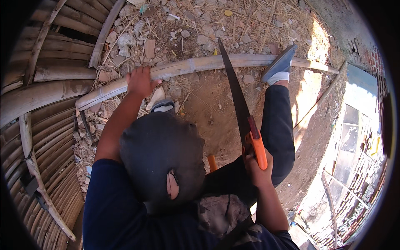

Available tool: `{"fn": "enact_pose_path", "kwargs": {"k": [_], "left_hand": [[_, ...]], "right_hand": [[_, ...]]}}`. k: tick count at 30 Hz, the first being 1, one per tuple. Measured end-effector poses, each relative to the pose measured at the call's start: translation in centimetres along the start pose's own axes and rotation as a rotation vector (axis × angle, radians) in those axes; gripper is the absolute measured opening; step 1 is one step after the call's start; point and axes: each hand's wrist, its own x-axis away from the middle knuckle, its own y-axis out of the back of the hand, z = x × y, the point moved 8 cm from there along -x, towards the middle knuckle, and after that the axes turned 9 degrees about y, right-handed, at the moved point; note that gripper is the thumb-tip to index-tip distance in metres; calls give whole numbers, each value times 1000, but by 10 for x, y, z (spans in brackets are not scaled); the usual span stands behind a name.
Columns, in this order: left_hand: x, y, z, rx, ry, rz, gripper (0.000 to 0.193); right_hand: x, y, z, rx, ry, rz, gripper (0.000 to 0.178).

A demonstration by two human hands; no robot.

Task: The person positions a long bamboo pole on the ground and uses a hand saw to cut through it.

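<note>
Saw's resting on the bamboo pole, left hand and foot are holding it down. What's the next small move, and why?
Probably draw the saw back in a short, light stroke to start the cut. Its blade already lies across the bamboo pole, the right hand grips the orange handle, and the left hand and the foot pin the pole on either side.

- The saw [239,100] handle is partly covered by the right hand [258,168].
- One shoe [163,106] is mostly hidden behind the head.
- The stacked bamboo poles [50,75] run off the left edge.
</note>
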Motion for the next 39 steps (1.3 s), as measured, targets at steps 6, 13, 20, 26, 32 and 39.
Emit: {"fn": "enact_pose_path", "kwargs": {"k": [6,13,20,26,32,39], "left_hand": [[1,3,-2,-11,18,34,76],[4,-1,0,-9,5,-60,77],[4,0,-5,-24,19,1,78],[3,0,0,-17,-6,-59,78],[4,2,1,14,-8,-45,78],[5,5,-2,8,27,51,77]], "right_hand": [[-109,-27,-11,20,-40,3,9],[6,5,-2,-49,-35,-14,9],[-89,-28,-14,74,-93,7,10],[-34,0,-9,44,-58,31,10],[12,1,7,3,-49,3,7],[-76,-31,-20,19,-33,53,8]]}}
